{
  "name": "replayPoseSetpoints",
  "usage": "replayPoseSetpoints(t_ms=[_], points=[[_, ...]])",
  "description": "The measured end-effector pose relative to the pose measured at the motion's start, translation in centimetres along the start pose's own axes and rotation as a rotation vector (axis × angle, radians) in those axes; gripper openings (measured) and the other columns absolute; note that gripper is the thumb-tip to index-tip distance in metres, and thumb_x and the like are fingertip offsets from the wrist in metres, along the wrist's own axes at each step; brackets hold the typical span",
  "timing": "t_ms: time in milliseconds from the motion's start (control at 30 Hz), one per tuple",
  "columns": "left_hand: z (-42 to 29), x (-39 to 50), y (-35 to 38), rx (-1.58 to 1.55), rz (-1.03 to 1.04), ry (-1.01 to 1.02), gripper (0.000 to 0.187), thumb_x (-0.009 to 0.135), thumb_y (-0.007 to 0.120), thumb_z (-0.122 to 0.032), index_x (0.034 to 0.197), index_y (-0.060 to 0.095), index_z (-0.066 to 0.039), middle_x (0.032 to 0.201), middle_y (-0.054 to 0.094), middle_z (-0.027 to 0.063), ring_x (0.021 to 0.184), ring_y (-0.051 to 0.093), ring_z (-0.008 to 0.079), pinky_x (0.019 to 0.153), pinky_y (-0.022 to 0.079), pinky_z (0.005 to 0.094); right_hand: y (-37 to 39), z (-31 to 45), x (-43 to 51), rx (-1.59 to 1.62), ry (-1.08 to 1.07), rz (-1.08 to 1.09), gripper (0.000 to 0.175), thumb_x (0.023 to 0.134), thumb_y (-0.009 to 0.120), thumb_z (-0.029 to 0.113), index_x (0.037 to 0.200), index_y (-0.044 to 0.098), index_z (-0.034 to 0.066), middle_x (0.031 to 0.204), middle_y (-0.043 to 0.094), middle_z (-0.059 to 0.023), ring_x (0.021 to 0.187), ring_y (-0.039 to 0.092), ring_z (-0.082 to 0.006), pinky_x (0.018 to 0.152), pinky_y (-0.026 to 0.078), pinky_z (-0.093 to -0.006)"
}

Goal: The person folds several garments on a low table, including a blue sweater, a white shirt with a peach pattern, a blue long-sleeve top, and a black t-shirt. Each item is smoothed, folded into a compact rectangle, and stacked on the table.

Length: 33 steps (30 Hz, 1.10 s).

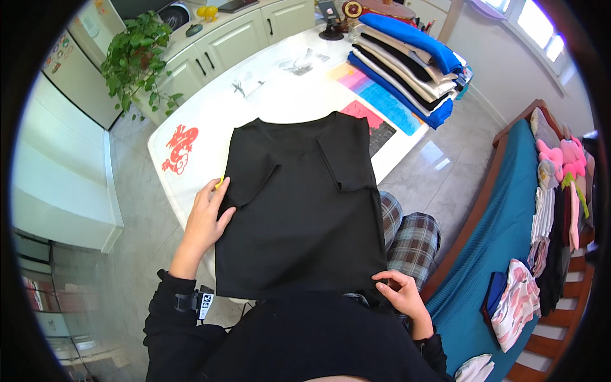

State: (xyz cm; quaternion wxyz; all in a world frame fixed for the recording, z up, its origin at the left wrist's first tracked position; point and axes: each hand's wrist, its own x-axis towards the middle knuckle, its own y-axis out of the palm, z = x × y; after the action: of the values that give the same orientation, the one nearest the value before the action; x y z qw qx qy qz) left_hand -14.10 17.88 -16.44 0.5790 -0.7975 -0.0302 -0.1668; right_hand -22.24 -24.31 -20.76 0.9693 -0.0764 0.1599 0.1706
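Note:
A black short-sleeved top (pixel 305 215) lies spread on the white table (pixel 210 129), with both sleeves folded inward over its body. Its lower part reaches the table's near edge, close to my body. My left hand (pixel 207 215) rests at the left side of the top, thumb and fingertips touching the fabric edge below the sleeve. A small yellow thing (pixel 219 182) shows by its fingertips; what it is I cannot tell. At the lower right corner, my right hand (pixel 401 292) pinches the hem between thumb and index finger.
A tall stack of folded clothes (pixel 405 67) stands at the table's far right, near a phone stand (pixel 330 21). Colourful pictures (pixel 377 100) lie under the tabletop cover. To the right is a wooden bench (pixel 477 229) with teal covering, clothes and plush toys. A potted plant (pixel 138 62) stands far left.

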Motion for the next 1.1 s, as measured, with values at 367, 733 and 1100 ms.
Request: replayPoseSetpoints(t_ms=[367,733,1100], points=[[-3.0,-10.2,-4.9,0.029,0.464,0.23,0.081,0.048,0.082,-0.031,0.121,0.052,-0.017,0.13,0.045,0.0091,0.122,0.042,0.0298,0.097,0.036,0.0446,-2.0,3.4,0.3,-0.232,-0.178,0.05,0.044,0.071,0.061,-0.01,0.113,0.057,0.0051,0.105,0.057,-0.0063,0.097,0.055,-0.0156,0.083,0.043,-0.0259],[-1.0,-11.5,-5.1,-0.137,0.362,0.284,0.048,0.06,0.07,-0.003,0.105,0.065,-0.017,0.114,0.06,0.0023,0.111,0.054,0.0253,0.09,0.045,0.0402,-3.4,6.3,1.5,-0.307,-0.442,-0.142,0.025,0.064,0.063,-0.006,0.087,0.068,0.0021,0.082,0.06,-0.0071,0.08,0.057,-0.0169,0.073,0.045,-0.0261],[-0.2,-10.1,-5.7,-0.247,0.409,0.285,0.034,0.061,0.066,0.004,0.092,0.067,-0.01,0.108,0.064,0.002,0.107,0.058,0.0233,0.089,0.047,0.036,-3.7,7.1,1.8,-0.345,-0.392,-0.094,0.026,0.061,0.066,-0.004,0.085,0.068,0.0034,0.084,0.054,-0.0053,0.08,0.053,-0.0171,0.071,0.042,-0.0264]])
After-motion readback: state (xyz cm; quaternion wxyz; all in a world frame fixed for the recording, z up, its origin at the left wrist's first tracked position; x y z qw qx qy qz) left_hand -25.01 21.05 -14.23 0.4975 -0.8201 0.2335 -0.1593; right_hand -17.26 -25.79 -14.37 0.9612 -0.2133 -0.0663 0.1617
